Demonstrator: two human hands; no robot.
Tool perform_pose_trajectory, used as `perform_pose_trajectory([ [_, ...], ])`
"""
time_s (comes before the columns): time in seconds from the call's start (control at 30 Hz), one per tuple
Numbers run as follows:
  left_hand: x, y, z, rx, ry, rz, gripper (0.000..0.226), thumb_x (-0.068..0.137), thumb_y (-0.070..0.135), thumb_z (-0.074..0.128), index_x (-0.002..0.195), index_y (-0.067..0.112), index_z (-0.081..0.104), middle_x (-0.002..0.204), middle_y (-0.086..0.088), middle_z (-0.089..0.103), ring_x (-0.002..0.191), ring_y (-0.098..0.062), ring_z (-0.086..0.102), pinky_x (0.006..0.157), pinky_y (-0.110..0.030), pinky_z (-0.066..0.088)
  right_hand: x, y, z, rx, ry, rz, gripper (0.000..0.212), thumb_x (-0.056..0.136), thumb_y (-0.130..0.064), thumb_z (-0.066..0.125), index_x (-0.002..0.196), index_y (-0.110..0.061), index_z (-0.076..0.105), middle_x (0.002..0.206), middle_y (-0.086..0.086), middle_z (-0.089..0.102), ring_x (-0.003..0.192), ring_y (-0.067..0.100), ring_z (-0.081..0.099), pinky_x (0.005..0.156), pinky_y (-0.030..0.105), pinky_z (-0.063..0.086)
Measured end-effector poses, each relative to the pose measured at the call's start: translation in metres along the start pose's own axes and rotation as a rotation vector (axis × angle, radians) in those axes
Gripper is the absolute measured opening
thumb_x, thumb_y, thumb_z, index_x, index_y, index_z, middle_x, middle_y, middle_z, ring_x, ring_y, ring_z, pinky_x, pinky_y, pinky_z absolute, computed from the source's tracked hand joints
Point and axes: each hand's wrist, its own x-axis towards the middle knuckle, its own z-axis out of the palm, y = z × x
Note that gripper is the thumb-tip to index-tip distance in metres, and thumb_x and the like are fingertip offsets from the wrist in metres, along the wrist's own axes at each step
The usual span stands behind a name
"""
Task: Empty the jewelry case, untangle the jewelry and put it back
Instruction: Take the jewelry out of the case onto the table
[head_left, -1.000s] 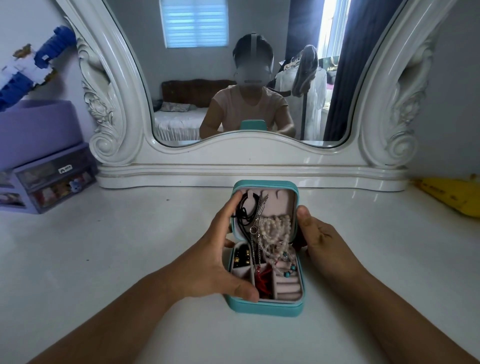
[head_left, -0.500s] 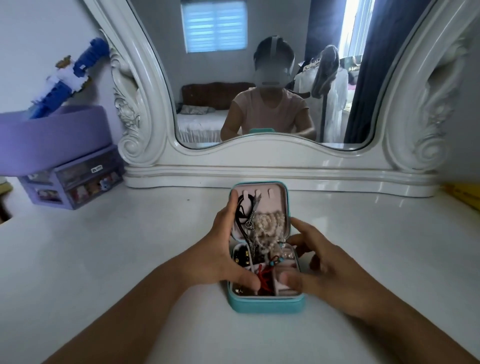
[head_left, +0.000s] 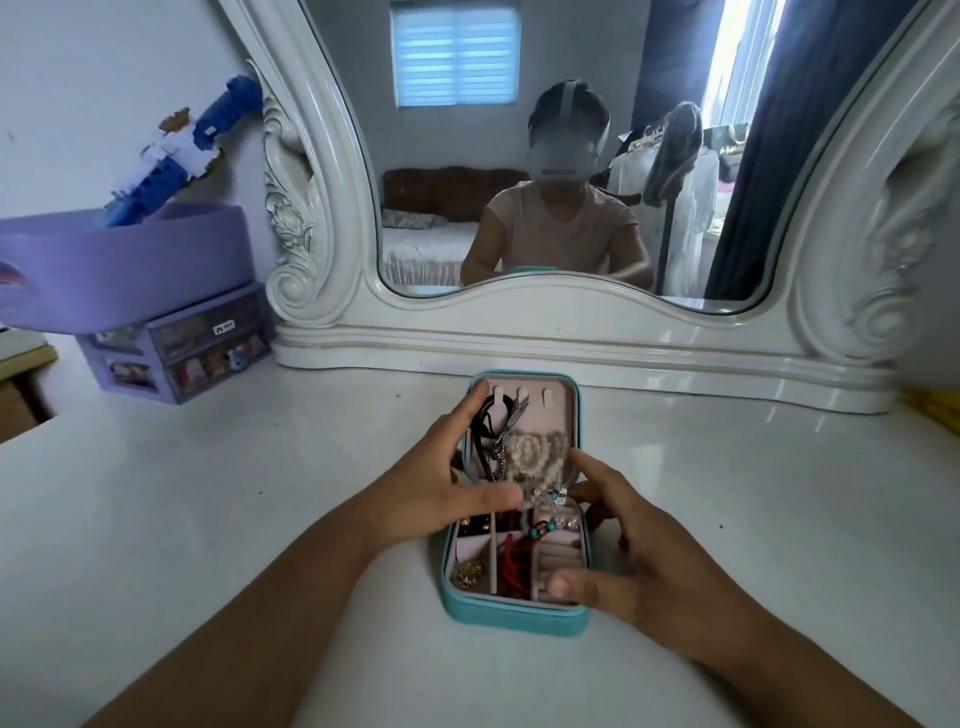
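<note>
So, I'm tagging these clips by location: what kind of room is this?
Most likely a bedroom, at a white dressing table. The ornate mirror reflects a bed and hanging clothes, and an open jewelry case sits between the hands.
</note>
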Motion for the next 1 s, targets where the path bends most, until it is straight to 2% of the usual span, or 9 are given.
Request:
perform_pose_trajectory([
  [0.17,-0.002,0.006,-0.002,0.064,0.242,0.161,0.043,0.079,0.042,0.066,0.117,0.049,0.048,0.131,0.025,0.041,0.118,0.014,0.038,0.091,-0.012,0.033,-0.003,-0.007,0.001,-0.031,0.093,0.068,0.07,0.07,0.011,0.071,0.123,-0.023,0.041,0.103,-0.009,0.065,0.084,-0.008,0.065,0.064,0.005,0.047],
  [0.23,-0.001,0.005,0.0,0.051,0.292,0.179,0.033,0.083,0.026,0.067,0.108,0.044,0.055,0.126,0.02,0.049,0.115,0.004,0.047,0.09,-0.015,0.037,-0.004,-0.007,-0.001,-0.181,0.182,0.097,0.063,0.074,-0.031,0.076,0.125,-0.038,0.041,0.108,-0.015,0.061,0.086,-0.008,0.061,0.064,0.005,0.045],
  [0.3,0.001,0.003,0.003,0.021,0.349,0.159,0.027,0.084,0.019,0.066,0.1,0.04,0.058,0.116,0.016,0.059,0.105,-0.008,0.055,0.09,-0.023,0.043,-0.001,-0.006,-0.006,-0.349,0.284,0.135,0.048,0.074,-0.062,0.06,0.118,-0.05,0.044,0.111,-0.019,0.058,0.09,-0.006,0.058,0.068,0.007,0.045],
  [0.47,0.004,0.005,0.006,-0.069,0.44,0.181,0.023,0.085,0.008,0.063,0.09,0.03,0.057,0.098,0.012,0.065,0.085,-0.005,0.064,0.076,-0.014,0.047,0.024,-0.004,-0.016,-0.471,0.424,0.044,0.008,0.084,-0.028,0.062,0.09,-0.033,0.062,0.109,-0.012,0.055,0.096,-0.001,0.054,0.072,0.009,0.042],
  [0.53,0.005,0.006,0.006,-0.118,0.467,0.187,0.026,0.086,0.005,0.061,0.088,0.03,0.053,0.098,0.007,0.065,0.087,-0.002,0.064,0.075,-0.01,0.045,0.039,-0.006,-0.012,-0.482,0.464,0.018,0.011,0.082,-0.019,0.066,0.081,-0.03,0.066,0.108,-0.011,0.052,0.102,-0.005,0.049,0.076,0.001,0.036],
  [0.6,0.006,0.004,0.006,-0.132,0.479,0.173,0.025,0.087,0.008,0.059,0.087,0.031,0.05,0.099,0.001,0.065,0.093,-0.007,0.062,0.077,-0.012,0.044,0.054,-0.008,-0.005,-0.46,0.513,0.036,0.021,0.08,-0.015,0.068,0.068,-0.032,0.064,0.101,-0.009,0.051,0.099,-0.001,0.05,0.082,0.006,0.038],
  [0.73,0.009,0.001,0.005,-0.136,0.482,0.161,0.026,0.089,0.005,0.056,0.085,0.03,0.047,0.086,0.007,0.061,0.082,0.001,0.057,0.072,-0.007,0.04,0.078,-0.003,0.013,-0.577,0.627,0.185,0.018,0.076,-0.039,0.067,0.063,-0.028,0.065,0.094,-0.001,0.05,0.103,0.021,0.051,0.092,0.034,0.043],
  [0.87,0.01,0.002,0.005,-0.175,0.457,0.157,0.025,0.09,0.003,0.053,0.085,0.026,0.046,0.075,0.013,0.058,0.069,0.009,0.054,0.07,-0.007,0.04,0.093,0.001,0.026,-0.593,0.761,0.359,0.037,0.074,-0.059,0.061,0.069,-0.023,0.07,0.098,0.001,0.053,0.109,0.025,0.047,0.096,0.041,0.04],
  [1.0,0.01,0.003,0.004,-0.212,0.446,0.151,0.024,0.09,0.001,0.052,0.085,0.024,0.046,0.075,0.01,0.061,0.067,0.005,0.054,0.069,-0.01,0.041,0.103,0.003,0.029,-0.393,0.842,0.461,0.033,0.066,-0.057,0.065,0.068,-0.025,0.07,0.098,0.004,0.063,0.106,0.028,0.051,0.094,0.045,0.043],
])
